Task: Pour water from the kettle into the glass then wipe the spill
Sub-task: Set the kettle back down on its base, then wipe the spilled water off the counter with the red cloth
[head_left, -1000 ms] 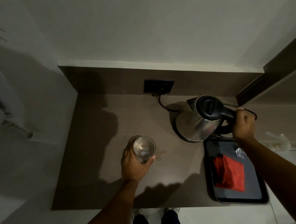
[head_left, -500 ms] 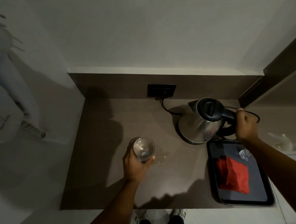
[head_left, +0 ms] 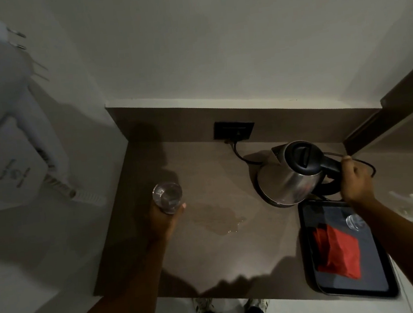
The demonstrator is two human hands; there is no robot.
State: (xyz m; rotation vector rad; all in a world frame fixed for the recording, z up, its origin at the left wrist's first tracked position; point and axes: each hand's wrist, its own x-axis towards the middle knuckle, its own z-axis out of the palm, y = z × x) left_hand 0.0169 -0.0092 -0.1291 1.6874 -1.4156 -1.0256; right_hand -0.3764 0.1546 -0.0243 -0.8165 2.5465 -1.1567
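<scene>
Counter scene, left to right. Left hand [head_left: 165, 219] wraps the clear round drinking glass [head_left: 167, 197], which now sits farther from the puddle of spilled water [head_left: 222, 219] than a second ago. Right hand [head_left: 355, 180] grips the black handle of the stainless-steel electric kettle [head_left: 290, 179], upright. Pouring appears finished; the folded red cloth [head_left: 338, 252] on the black tray [head_left: 390, 287] awaits wiping.

text: none legible | white wall unit [head_left: 11, 174]: faint mark, unreadable
</scene>
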